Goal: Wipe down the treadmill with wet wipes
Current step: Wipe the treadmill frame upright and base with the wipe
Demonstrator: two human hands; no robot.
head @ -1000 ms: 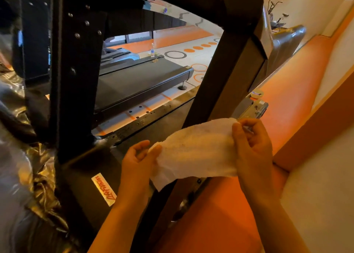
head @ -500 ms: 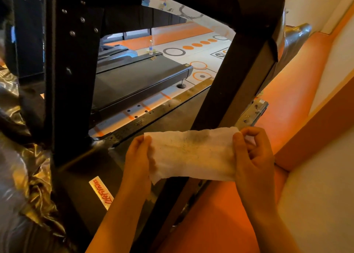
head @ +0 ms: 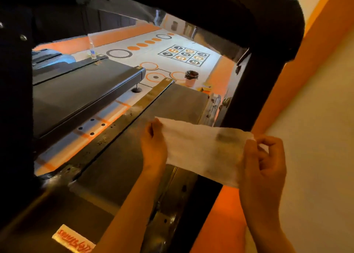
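One treadmill (head: 134, 147) fills most of the view. Its black frame arches over the top and down the right side, and its grey belt runs away between two worn metal side rails. A second treadmill (head: 76, 91) lies parallel off its left edge, apart from it. On the floor beyond is one painted number grid (head: 184, 55) of nine squares.

One wet wipe (head: 201, 147), white with grey dirt smears toward its right end, is stretched flat in the air above the near treadmill's right rail. Two hands hold it: the left hand (head: 155, 145) pinches its left edge, and the right hand (head: 264, 162) pinches its right edge with fingers curled.

One lined bin (head: 191, 78) stands on the floor just past the belt's far right corner. One clear bottle (head: 92, 47) appears to stand at the second treadmill's far edge, though it is too small to be sure.
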